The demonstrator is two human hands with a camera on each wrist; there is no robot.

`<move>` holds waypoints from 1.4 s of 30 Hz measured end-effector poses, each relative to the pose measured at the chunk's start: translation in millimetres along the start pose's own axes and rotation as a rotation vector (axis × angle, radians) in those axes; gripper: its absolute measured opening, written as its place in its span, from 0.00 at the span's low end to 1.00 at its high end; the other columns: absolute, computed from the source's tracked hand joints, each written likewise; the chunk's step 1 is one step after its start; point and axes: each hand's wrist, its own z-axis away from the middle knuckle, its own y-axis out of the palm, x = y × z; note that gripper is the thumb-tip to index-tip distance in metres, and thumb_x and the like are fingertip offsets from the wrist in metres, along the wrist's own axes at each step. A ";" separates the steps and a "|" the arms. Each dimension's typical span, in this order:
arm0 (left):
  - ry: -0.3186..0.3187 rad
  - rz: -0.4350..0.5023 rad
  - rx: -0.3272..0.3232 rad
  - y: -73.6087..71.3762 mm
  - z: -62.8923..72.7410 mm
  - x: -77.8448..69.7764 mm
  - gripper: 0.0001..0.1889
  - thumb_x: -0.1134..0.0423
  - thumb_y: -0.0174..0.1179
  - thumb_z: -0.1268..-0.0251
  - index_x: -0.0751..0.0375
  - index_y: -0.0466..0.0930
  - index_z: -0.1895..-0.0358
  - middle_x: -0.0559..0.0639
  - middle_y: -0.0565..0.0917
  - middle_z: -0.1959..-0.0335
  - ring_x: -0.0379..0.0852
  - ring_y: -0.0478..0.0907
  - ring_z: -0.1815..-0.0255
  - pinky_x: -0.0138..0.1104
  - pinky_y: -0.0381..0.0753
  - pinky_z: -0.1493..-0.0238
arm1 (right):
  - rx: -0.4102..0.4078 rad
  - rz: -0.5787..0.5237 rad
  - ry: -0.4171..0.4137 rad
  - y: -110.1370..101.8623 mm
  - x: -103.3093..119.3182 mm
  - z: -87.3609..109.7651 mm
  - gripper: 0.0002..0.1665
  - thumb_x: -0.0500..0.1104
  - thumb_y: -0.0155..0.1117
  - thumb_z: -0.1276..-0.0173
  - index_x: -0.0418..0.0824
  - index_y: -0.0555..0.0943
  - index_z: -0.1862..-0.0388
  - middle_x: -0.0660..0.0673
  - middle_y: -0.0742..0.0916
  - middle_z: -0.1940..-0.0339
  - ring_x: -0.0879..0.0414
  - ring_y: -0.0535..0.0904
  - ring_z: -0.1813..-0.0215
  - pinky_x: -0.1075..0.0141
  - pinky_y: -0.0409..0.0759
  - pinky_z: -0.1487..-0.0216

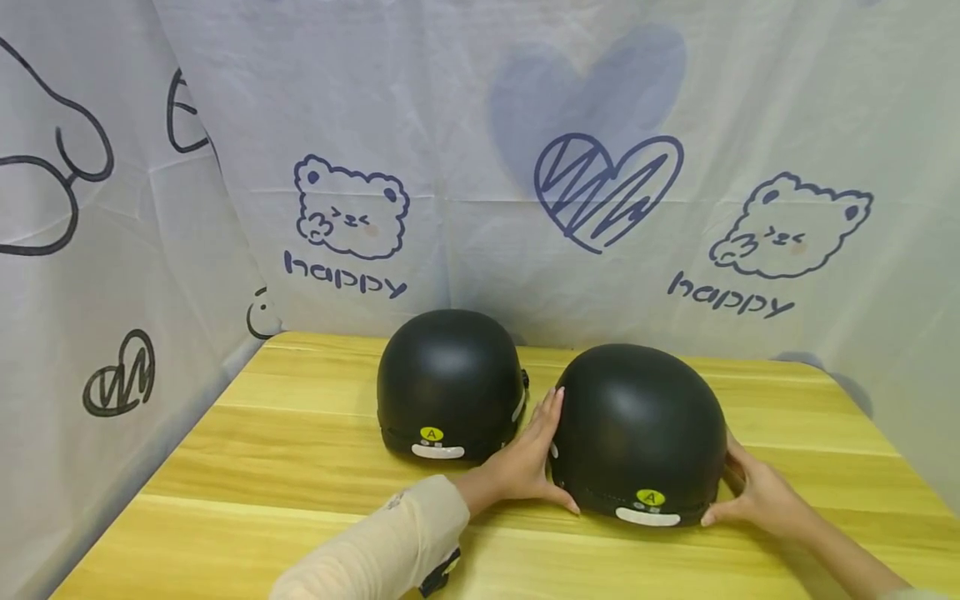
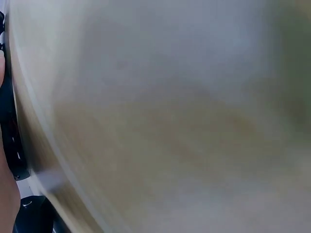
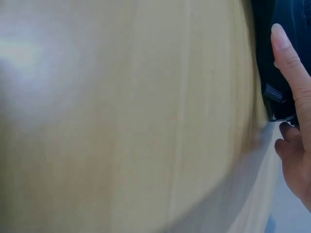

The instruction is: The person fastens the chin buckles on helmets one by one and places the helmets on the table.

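Note:
Two matte black helmets stand side by side on the wooden table. My left hand [image 1: 527, 463] grips the left side of the right helmet [image 1: 641, 425], its thumb low at the front edge and its fingers up along the shell. On the other side my right hand [image 1: 756, 493] holds the same helmet, thumb near the lower rim and the other fingers partly hidden behind it. A yellow round sticker [image 1: 650, 497] marked A sits above a white strip on its front. The right wrist view shows a finger [image 3: 291, 63] lying along the helmet's dark surface [image 3: 266, 53].
The left helmet [image 1: 450, 375] stands just beyond my left wrist and carries a similar sticker. Yellow wood grain covers the table [image 1: 285, 467]. A white printed cloth [image 1: 465, 167] hangs behind the table and along its sides.

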 end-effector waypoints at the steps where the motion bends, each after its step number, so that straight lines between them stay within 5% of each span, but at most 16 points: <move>1: -0.008 0.002 0.008 -0.4 -1.0 -0.1 0.78 0.43 0.77 0.72 0.55 0.16 0.29 0.65 0.33 0.25 0.58 0.37 0.24 0.50 0.54 0.29 | 0.000 0.002 -0.005 -0.3 -0.6 -1.0 0.77 0.45 0.83 0.74 0.41 0.46 0.25 0.20 0.67 0.38 0.89 0.52 0.45 0.94 0.51 0.47; 8: -0.051 0.039 0.029 -1.7 -4.7 -1.6 0.76 0.44 0.77 0.70 0.55 0.18 0.28 0.62 0.30 0.25 0.60 0.36 0.24 0.51 0.54 0.29 | 0.032 -0.039 0.006 -4.2 -2.6 -8.3 0.77 0.45 0.82 0.72 0.40 0.45 0.25 0.20 0.65 0.36 0.88 0.55 0.45 0.93 0.56 0.48; 20: -0.100 0.024 0.020 -3.4 -14.0 -1.8 0.73 0.46 0.74 0.65 0.55 0.20 0.28 0.63 0.34 0.25 0.59 0.42 0.25 0.47 0.61 0.31 | 0.019 0.020 0.092 -7.6 0.9 -15.9 0.75 0.48 0.81 0.65 0.47 0.42 0.24 0.24 0.66 0.35 0.90 0.51 0.47 0.94 0.49 0.48; 24: -0.108 0.023 0.021 -4.8 -15.4 -2.7 0.70 0.48 0.73 0.63 0.57 0.23 0.27 0.64 0.35 0.25 0.57 0.45 0.25 0.43 0.64 0.33 | 0.031 0.062 0.143 -8.4 0.9 -18.3 0.74 0.50 0.80 0.64 0.47 0.41 0.24 0.27 0.67 0.34 0.79 0.55 0.40 0.91 0.50 0.42; 26: -0.104 0.014 0.013 -4.9 -15.2 -2.9 0.70 0.48 0.73 0.63 0.58 0.24 0.27 0.64 0.36 0.25 0.57 0.47 0.25 0.42 0.66 0.34 | 0.044 0.086 0.166 -9.3 0.5 -20.1 0.75 0.52 0.80 0.64 0.46 0.41 0.24 0.28 0.67 0.34 0.65 0.59 0.35 0.88 0.50 0.40; 28: -0.095 -0.013 -0.005 -4.6 -14.7 -3.6 0.68 0.48 0.73 0.62 0.60 0.26 0.27 0.65 0.38 0.25 0.58 0.50 0.26 0.40 0.69 0.36 | 0.046 0.084 0.165 -9.9 -0.2 -22.0 0.75 0.52 0.80 0.64 0.46 0.41 0.24 0.29 0.67 0.34 0.65 0.59 0.35 0.88 0.50 0.40; 33: -0.078 -0.075 -0.065 0.0 -15.8 -5.1 0.61 0.52 0.71 0.56 0.64 0.33 0.26 0.66 0.44 0.26 0.57 0.60 0.30 0.33 0.75 0.43 | 0.021 0.041 0.112 -10.4 -4.7 -26.6 0.75 0.49 0.80 0.65 0.47 0.41 0.24 0.26 0.68 0.36 0.90 0.51 0.46 0.95 0.47 0.48; 36: -0.088 -0.074 -0.075 2.6 -17.7 -5.6 0.60 0.53 0.71 0.55 0.64 0.34 0.26 0.67 0.44 0.26 0.58 0.62 0.31 0.32 0.76 0.45 | 0.027 0.043 0.096 -11.8 -6.0 -29.4 0.75 0.49 0.80 0.65 0.45 0.42 0.24 0.25 0.67 0.36 0.92 0.50 0.48 0.95 0.47 0.48; 39: -0.113 -0.069 -0.070 2.7 -18.3 -6.7 0.60 0.53 0.70 0.55 0.63 0.33 0.26 0.66 0.44 0.26 0.58 0.64 0.32 0.33 0.76 0.45 | 0.060 0.058 0.118 -13.6 -4.2 -32.0 0.75 0.51 0.79 0.64 0.45 0.40 0.24 0.25 0.66 0.35 0.79 0.54 0.38 0.95 0.46 0.47; 42: -0.127 -0.066 -0.067 1.6 -17.8 -7.7 0.60 0.53 0.71 0.55 0.63 0.33 0.26 0.67 0.44 0.26 0.59 0.66 0.34 0.33 0.77 0.45 | 0.089 0.079 0.148 -14.0 -2.1 -34.4 0.75 0.52 0.79 0.63 0.45 0.39 0.24 0.26 0.65 0.34 0.52 0.61 0.32 0.87 0.50 0.39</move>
